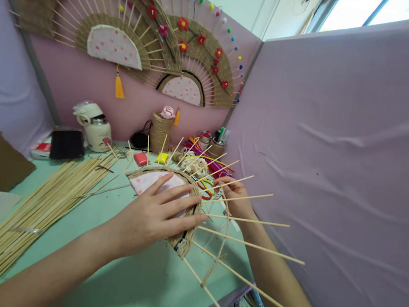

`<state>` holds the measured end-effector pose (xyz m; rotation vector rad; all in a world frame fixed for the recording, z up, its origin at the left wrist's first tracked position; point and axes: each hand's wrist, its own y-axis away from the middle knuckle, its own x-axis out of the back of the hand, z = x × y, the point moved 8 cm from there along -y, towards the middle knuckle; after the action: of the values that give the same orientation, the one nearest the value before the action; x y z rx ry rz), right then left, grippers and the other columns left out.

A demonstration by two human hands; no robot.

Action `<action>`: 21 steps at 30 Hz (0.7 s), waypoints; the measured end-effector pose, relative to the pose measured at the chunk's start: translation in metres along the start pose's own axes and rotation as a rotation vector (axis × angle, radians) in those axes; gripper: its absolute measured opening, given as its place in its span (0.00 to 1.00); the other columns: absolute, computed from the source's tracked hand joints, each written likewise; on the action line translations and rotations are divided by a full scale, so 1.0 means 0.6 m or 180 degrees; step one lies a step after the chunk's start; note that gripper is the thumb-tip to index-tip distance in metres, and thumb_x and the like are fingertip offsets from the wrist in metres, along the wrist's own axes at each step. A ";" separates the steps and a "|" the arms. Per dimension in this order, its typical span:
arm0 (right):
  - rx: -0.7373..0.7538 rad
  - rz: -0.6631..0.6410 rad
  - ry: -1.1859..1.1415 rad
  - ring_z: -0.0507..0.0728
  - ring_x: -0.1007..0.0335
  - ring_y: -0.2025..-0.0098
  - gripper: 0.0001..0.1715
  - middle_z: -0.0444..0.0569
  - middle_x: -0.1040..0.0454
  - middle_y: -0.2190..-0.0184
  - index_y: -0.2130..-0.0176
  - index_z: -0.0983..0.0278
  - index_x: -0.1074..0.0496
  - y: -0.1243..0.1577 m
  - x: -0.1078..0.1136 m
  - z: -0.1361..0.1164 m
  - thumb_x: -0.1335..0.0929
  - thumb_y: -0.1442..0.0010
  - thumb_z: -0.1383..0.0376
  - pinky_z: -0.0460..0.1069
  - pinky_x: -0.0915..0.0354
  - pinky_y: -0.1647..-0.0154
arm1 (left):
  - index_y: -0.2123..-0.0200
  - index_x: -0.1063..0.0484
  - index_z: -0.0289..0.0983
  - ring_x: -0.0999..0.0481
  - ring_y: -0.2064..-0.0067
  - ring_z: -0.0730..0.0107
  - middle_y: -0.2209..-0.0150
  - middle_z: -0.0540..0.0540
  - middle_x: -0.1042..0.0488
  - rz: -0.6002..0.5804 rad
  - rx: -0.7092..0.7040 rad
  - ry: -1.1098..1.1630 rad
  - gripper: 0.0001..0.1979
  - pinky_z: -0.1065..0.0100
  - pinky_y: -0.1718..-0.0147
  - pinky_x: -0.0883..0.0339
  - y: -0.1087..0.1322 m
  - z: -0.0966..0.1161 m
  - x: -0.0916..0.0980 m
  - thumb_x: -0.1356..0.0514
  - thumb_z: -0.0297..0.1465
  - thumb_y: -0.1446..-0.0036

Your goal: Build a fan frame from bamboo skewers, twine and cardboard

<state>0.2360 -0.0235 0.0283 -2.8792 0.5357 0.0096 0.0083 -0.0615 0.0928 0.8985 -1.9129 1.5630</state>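
A half-round woven fan (141,180) with a pink-dotted white centre and a braided twine rim stands over the table, thin wooden sticks (256,222) radiating from its edge. My left hand (153,216) lies across the fan, fingers spread over the centre and the rim. Beyond the rim, on the far right side, my right hand (234,199) is closed, fingertips pinched on a strand of twine (223,239). That strand weaves across several lower sticks and ends at the lowest ones. Part of the right fingers is hidden behind the sticks.
A bundle of thin sticks (39,203) lies at left on the green table (112,281). Behind are a white bottle (98,134), a twine spool (160,131), red clay (141,159), yellow clay (161,158) and scissors (206,189). Finished fans (115,47) hang on the back panel.
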 end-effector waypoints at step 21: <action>-0.0148 -0.0334 0.0517 0.52 0.38 0.75 0.19 0.44 0.29 0.78 0.71 0.62 0.25 0.003 -0.014 0.000 0.26 0.52 0.49 0.47 0.40 0.73 | 0.42 0.33 0.43 0.38 0.37 0.62 0.42 0.46 0.29 0.0038 -0.0017 0.0118 0.20 0.47 0.34 0.58 0.002 0.001 -0.001 0.50 0.23 0.35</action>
<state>0.2278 -0.0220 0.0281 -2.9663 0.4166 -0.2328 0.0081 -0.0618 0.0913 0.8515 -1.8991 1.5701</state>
